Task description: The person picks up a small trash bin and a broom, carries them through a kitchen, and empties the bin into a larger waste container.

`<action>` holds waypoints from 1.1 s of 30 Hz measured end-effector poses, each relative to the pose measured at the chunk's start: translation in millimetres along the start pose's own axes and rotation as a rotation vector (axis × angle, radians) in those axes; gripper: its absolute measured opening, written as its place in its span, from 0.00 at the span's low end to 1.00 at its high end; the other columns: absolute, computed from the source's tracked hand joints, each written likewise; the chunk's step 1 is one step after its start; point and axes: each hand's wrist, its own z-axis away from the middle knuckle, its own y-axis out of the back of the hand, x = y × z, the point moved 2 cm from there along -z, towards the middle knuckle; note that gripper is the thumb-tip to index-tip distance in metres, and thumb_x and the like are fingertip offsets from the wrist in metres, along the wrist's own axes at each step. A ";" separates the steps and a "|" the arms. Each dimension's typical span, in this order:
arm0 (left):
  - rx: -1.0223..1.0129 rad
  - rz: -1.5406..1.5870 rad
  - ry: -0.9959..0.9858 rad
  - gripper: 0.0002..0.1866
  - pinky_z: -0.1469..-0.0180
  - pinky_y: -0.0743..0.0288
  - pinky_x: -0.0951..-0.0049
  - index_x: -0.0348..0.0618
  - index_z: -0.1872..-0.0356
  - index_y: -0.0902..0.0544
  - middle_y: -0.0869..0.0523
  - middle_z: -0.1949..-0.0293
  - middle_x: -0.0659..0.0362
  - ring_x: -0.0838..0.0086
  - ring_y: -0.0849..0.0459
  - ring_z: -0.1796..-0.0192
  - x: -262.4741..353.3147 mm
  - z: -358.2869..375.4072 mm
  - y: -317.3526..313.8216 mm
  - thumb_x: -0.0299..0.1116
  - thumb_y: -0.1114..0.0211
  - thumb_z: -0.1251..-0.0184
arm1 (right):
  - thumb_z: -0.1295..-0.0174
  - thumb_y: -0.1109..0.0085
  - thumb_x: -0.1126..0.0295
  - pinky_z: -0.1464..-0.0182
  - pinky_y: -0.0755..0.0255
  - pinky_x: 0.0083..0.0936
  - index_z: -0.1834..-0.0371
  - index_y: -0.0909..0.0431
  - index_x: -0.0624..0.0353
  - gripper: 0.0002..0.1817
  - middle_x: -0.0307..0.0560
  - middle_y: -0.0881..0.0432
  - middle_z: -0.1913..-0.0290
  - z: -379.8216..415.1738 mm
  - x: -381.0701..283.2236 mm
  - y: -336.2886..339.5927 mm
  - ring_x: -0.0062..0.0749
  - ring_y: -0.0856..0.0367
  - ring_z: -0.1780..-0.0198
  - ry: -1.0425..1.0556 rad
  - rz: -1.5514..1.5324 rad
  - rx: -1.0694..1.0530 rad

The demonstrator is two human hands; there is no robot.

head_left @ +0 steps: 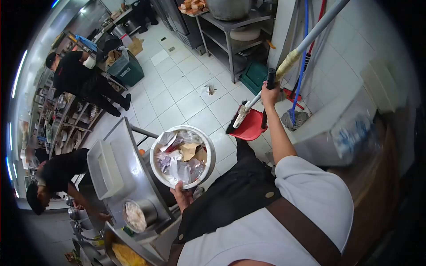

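Observation:
My left hand [181, 196] grips the near rim of a round white bucket [210, 153]. Crumpled plastic, paper and a piece of brown cardboard [189, 151] fill the bucket. On the other side, my right hand [270, 95] is closed around the upright black handle of a red dustpan [252, 126] and the pale handle of a broom [288, 63]. The broom's dark bristles rest at the dustpan, low over the tiled floor. My fingers partly hide where the two handles meet.
A steel table [128, 159] with a white tub [106, 169] and a pot [148, 212] stands left. One person [73, 166] bends there; another [77, 82] stands beyond, near a green bin [126, 71]. Litter [207, 90] lies on the floor. A blue-handled mop [294, 119] leans right.

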 end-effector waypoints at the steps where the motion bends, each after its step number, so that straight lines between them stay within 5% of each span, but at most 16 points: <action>1: 0.010 -0.004 0.009 0.34 0.63 0.21 0.70 0.47 0.38 0.41 0.29 0.46 0.54 0.66 0.22 0.52 -3.4 -9.8 -9.3 0.39 0.34 0.43 | 0.49 0.45 0.76 0.52 0.28 0.40 0.55 0.25 0.62 0.16 0.55 0.17 0.59 -12.2 20.9 -15.6 0.54 0.18 0.57 -0.007 0.010 -0.007; 3: 0.006 -0.074 0.016 0.33 0.46 0.22 0.55 0.45 0.38 0.35 0.24 0.46 0.55 0.61 0.21 0.46 2.2 -37.4 -34.5 0.46 0.35 0.42 | 0.51 0.38 0.75 0.57 0.26 0.31 0.62 0.23 0.61 0.11 0.47 0.17 0.67 -36.6 59.9 -57.2 0.39 0.17 0.64 0.040 -0.061 -0.012; 4: -0.029 -0.079 0.066 0.34 0.43 0.24 0.57 0.46 0.36 0.36 0.24 0.42 0.55 0.61 0.22 0.44 -15.3 -73.1 -8.5 0.47 0.36 0.40 | 0.51 0.38 0.75 0.57 0.26 0.31 0.62 0.23 0.61 0.11 0.47 0.17 0.67 -51.2 75.4 -75.9 0.39 0.17 0.64 0.026 -0.061 -0.013; 6: -0.057 -0.042 0.054 0.35 0.49 0.22 0.57 0.49 0.34 0.40 0.28 0.40 0.55 0.60 0.23 0.43 -3.7 -90.3 -51.5 0.43 0.37 0.40 | 0.50 0.37 0.71 0.56 0.26 0.34 0.59 0.23 0.63 0.15 0.50 0.16 0.67 -72.6 101.1 -110.5 0.44 0.17 0.63 0.101 0.013 0.013; 8: -0.044 -0.006 0.070 0.37 0.54 0.20 0.54 0.53 0.32 0.44 0.31 0.39 0.54 0.59 0.25 0.42 11.2 -112.7 -95.0 0.39 0.35 0.42 | 0.51 0.35 0.67 0.56 0.26 0.37 0.56 0.22 0.64 0.19 0.56 0.16 0.64 -96.5 141.7 -142.3 0.50 0.17 0.60 -0.038 0.122 -0.122; 10: -0.024 -0.062 0.118 0.40 0.44 0.27 0.42 0.54 0.30 0.46 0.36 0.34 0.53 0.55 0.33 0.34 16.9 -140.5 -127.7 0.40 0.36 0.42 | 0.51 0.34 0.66 0.56 0.26 0.38 0.56 0.21 0.63 0.19 0.57 0.16 0.63 -119.9 173.2 -171.9 0.51 0.17 0.59 -0.060 0.131 -0.159; 12: 0.010 -0.078 0.161 0.40 0.44 0.28 0.41 0.54 0.30 0.46 0.36 0.33 0.54 0.55 0.32 0.34 24.8 -159.5 -147.8 0.41 0.36 0.43 | 0.50 0.33 0.64 0.56 0.26 0.39 0.56 0.20 0.62 0.19 0.58 0.16 0.61 -132.1 211.1 -194.8 0.51 0.17 0.57 -0.289 0.321 -0.296; 17: 0.104 -0.140 0.264 0.40 0.41 0.30 0.43 0.48 0.31 0.43 0.31 0.36 0.54 0.56 0.28 0.38 43.4 -178.4 -231.8 0.45 0.36 0.43 | 0.48 0.32 0.61 0.53 0.25 0.38 0.53 0.19 0.57 0.20 0.55 0.15 0.58 -136.5 295.4 -226.5 0.48 0.17 0.53 -0.380 0.305 -0.380; 22: 0.101 -0.181 0.265 0.39 0.35 0.37 0.47 0.50 0.30 0.42 0.32 0.33 0.56 0.58 0.31 0.34 49.5 -201.7 -288.9 0.49 0.38 0.41 | 0.49 0.31 0.60 0.52 0.25 0.35 0.52 0.20 0.55 0.21 0.51 0.15 0.58 -155.4 320.3 -241.1 0.45 0.17 0.54 -0.340 0.267 -0.434; 24: 0.124 -0.145 0.303 0.38 0.41 0.28 0.50 0.47 0.32 0.41 0.29 0.37 0.55 0.57 0.26 0.40 46.7 -208.3 -298.0 0.45 0.37 0.41 | 0.50 0.31 0.60 0.53 0.25 0.36 0.53 0.19 0.55 0.21 0.51 0.15 0.59 -167.9 331.3 -241.0 0.46 0.17 0.55 -0.321 0.251 -0.409; 31: -0.002 -0.130 0.339 0.40 0.37 0.35 0.46 0.48 0.30 0.44 0.33 0.34 0.54 0.57 0.32 0.33 31.9 -243.7 -314.2 0.45 0.37 0.41 | 0.54 0.28 0.62 0.52 0.27 0.41 0.59 0.19 0.51 0.17 0.50 0.17 0.59 -215.0 306.7 -237.8 0.50 0.19 0.56 -0.005 0.670 -0.441; 33: -0.051 -0.113 0.357 0.40 0.35 0.37 0.44 0.49 0.29 0.45 0.34 0.33 0.55 0.57 0.34 0.32 31.4 -249.5 -310.6 0.45 0.37 0.41 | 0.53 0.28 0.62 0.55 0.26 0.37 0.61 0.20 0.53 0.17 0.49 0.16 0.61 -225.2 287.0 -240.2 0.46 0.18 0.58 -0.320 0.267 -0.258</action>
